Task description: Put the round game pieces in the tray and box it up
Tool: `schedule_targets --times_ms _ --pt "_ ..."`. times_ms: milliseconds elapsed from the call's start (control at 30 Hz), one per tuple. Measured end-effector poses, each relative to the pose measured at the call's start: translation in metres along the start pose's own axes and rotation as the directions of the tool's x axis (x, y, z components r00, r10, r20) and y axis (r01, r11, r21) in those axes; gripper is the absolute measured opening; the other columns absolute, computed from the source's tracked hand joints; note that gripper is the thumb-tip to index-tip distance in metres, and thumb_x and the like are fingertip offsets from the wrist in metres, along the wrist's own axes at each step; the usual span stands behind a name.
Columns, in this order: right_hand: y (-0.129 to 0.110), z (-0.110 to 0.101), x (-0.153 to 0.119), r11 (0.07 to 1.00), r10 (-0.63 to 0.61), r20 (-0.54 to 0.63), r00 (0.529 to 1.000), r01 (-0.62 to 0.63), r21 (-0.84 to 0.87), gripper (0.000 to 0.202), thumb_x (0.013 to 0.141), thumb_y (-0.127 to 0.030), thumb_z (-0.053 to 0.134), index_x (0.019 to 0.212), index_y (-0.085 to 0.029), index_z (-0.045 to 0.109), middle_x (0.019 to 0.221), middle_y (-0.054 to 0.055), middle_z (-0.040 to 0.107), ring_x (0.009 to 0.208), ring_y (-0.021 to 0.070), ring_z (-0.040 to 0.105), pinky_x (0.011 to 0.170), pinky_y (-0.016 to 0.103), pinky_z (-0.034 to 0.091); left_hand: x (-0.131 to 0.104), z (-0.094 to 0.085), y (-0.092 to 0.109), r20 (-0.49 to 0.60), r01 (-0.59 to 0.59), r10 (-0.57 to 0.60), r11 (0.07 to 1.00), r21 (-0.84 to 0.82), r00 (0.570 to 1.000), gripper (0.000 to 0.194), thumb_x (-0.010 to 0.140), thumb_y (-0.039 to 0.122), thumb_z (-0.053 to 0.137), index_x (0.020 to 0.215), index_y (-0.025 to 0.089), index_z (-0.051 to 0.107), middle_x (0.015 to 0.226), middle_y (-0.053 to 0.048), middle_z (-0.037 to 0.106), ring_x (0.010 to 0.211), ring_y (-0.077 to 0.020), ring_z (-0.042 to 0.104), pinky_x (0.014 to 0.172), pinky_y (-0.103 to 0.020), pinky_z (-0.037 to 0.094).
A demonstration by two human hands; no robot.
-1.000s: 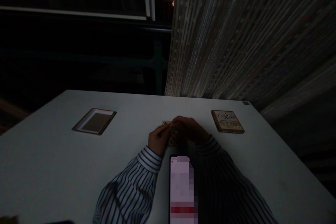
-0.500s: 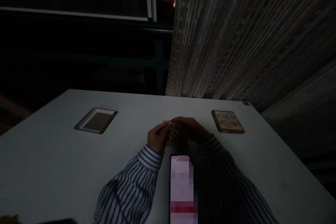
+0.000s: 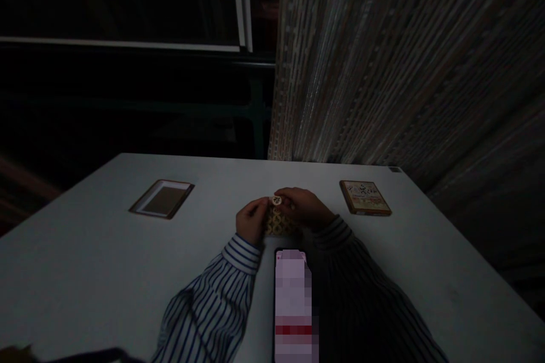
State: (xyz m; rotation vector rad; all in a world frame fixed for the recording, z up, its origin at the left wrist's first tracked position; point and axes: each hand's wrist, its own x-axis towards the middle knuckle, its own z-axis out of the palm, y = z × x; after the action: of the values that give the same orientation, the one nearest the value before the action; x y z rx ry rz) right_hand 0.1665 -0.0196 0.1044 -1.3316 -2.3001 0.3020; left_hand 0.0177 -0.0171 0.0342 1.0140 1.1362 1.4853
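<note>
Several round, light wooden pieces with dark markings [image 3: 277, 223] lie close together in a patch at the middle of the white table. One round marked piece [image 3: 276, 200] sits higher, between the fingertips of both hands. My left hand [image 3: 251, 220] is at the left side of the pieces, its thumb and fingers pressed together at the edge of the patch; what they grip is too small to make out. From the right, my right hand [image 3: 304, 207] reaches over with bent fingers at that upper piece. Its fingers hide part of the patch.
A lit phone [image 3: 293, 300] lies just in front of the pieces. An open shallow box [image 3: 138, 208] is at the back left of the white table [image 3: 97, 272]. A flat box with printed writing [image 3: 366, 198] is at the back right. Strings of a curtain hang behind.
My right hand has shifted slightly and more of the pieces show. The upper round piece now faces the camera at the fingertips. The view has tilted up a little.
</note>
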Motion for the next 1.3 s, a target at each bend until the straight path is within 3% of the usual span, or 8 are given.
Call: schedule_targets --times_ms 133,300,400,733,1133,1300 --pt "0.003 -0.01 -0.004 1.0 0.023 -0.03 0.999 -0.023 -0.004 0.033 0.076 -0.029 0.056 0.107 -0.019 0.058 0.085 0.003 0.066 0.08 0.0158 0.06 0.073 0.027 0.043 0.012 -0.008 0.001 -0.085 -0.111 0.125 0.982 0.155 0.989 0.03 0.065 0.039 0.062 0.079 0.013 0.067 0.076 -0.007 0.068 0.073 -0.0166 0.062 0.071 -0.03 0.049" --pt "0.008 -0.022 -0.009 0.997 0.053 -0.088 0.995 -0.048 0.054 0.033 0.076 -0.029 0.056 0.108 -0.02 0.057 0.084 0.003 0.065 0.079 0.0154 0.06 0.074 0.027 0.043 0.034 -0.016 -0.004 0.074 -0.203 0.189 0.899 0.389 0.979 0.031 0.069 0.038 0.057 0.086 0.013 0.066 0.086 -0.009 0.068 0.081 -0.0192 0.061 0.079 -0.034 0.047" --pt "0.016 -0.024 -0.012 0.996 0.044 -0.146 0.988 -0.033 0.077 0.03 0.075 -0.027 0.057 0.104 -0.018 0.059 0.087 0.004 0.064 0.08 0.015 0.059 0.075 0.028 0.043 0.042 -0.017 -0.011 0.158 -0.222 0.169 0.869 0.443 0.973 0.033 0.072 0.037 0.054 0.094 0.014 0.064 0.094 -0.01 0.067 0.088 -0.0196 0.061 0.084 -0.035 0.045" --pt "0.05 -0.024 -0.018 0.995 0.056 -0.182 0.982 -0.04 0.091 0.026 0.075 -0.023 0.057 0.1 -0.016 0.061 0.088 0.005 0.062 0.079 0.0135 0.057 0.07 0.026 0.044 0.043 -0.018 -0.023 0.306 -0.29 0.139 0.797 0.529 0.942 0.035 0.08 0.037 0.044 0.103 0.016 0.061 0.099 -0.008 0.065 0.092 -0.0198 0.059 0.084 -0.035 0.045" --pt "0.061 -0.034 0.004 0.991 0.055 -0.136 0.989 -0.038 0.125 0.03 0.076 -0.026 0.056 0.104 -0.015 0.062 0.085 0.005 0.064 0.071 0.0122 0.057 0.065 0.024 0.044 0.043 -0.02 -0.026 0.317 -0.293 0.137 0.802 0.521 0.938 0.033 0.079 0.037 0.045 0.101 0.018 0.061 0.096 -0.006 0.066 0.088 -0.0182 0.06 0.081 -0.031 0.047" --pt "0.06 -0.028 0.01 0.991 0.023 -0.12 0.993 -0.007 0.133 0.03 0.074 -0.022 0.058 0.103 -0.015 0.062 0.086 0.004 0.064 0.074 0.012 0.057 0.068 0.024 0.043 0.044 -0.021 -0.024 0.303 -0.281 0.131 0.801 0.528 0.944 0.033 0.078 0.04 0.047 0.099 0.018 0.062 0.094 -0.006 0.066 0.086 -0.0184 0.06 0.078 -0.03 0.047"
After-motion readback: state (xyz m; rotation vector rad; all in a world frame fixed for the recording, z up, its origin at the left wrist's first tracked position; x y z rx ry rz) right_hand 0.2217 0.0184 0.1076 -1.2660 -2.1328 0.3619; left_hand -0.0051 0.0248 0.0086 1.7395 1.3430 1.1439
